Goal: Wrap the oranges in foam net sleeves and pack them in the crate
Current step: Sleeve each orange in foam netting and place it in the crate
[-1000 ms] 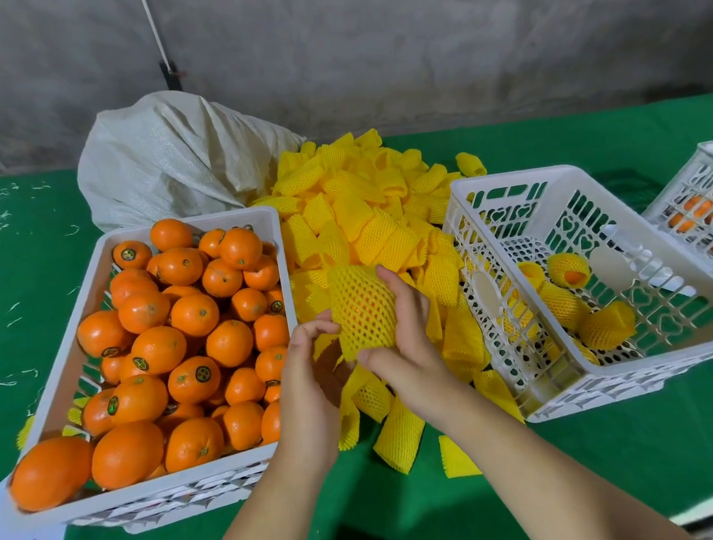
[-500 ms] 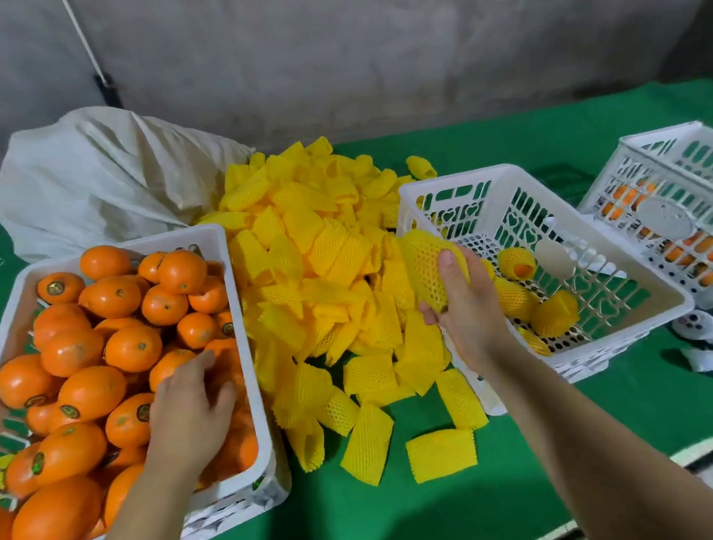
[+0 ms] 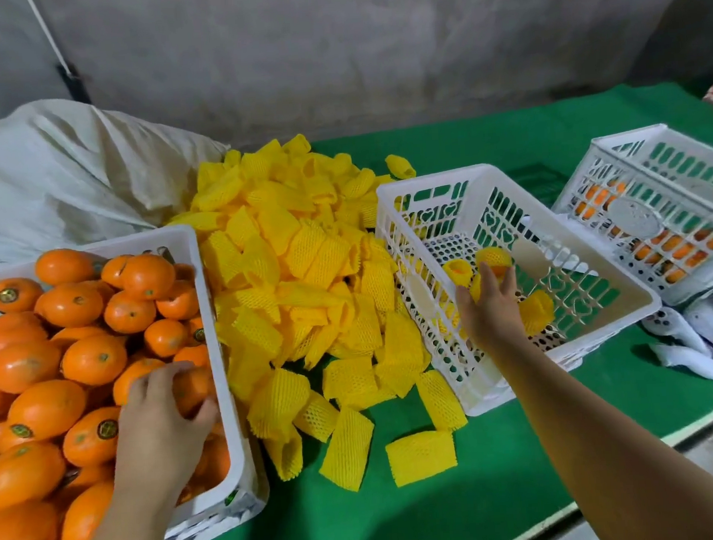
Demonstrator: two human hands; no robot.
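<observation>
**Inspector:** Left hand [image 3: 159, 423]?

**Assistant:** Inside the white plastic bin [image 3: 206, 304] at left, fingers curled round one bare orange [image 3: 189, 388] near the bin's right wall. The heap of oranges [image 3: 59, 350] there is smooth-skinned and glossy, several with small round stickers.

**Inspector:** Right hand [image 3: 488, 307]?

**Assistant:** Over the perforated white crate [image 3: 551, 199], fingers spread and relaxed, gripping nothing. A wrapped orange [image 3: 494, 257] lies just beyond the fingertips on the crate floor, among a few other sleeved ones; whether the fingers touch it, I cannot tell.

**Inspector:** Sleeves?

**Assistant:** A loose pile of yellow foam net sleeves [image 3: 300, 265], short flattened tubes with diamond mesh, lies between bin and crate on the green cloth [image 3: 445, 515].

**Inspector:** Surroundings?

**Assistant:** A crumpled white woven sack [image 3: 69, 179] behind the bin; a second lattice crate [image 3: 655, 193] at far right, with orange fruit showing through its wall.
</observation>
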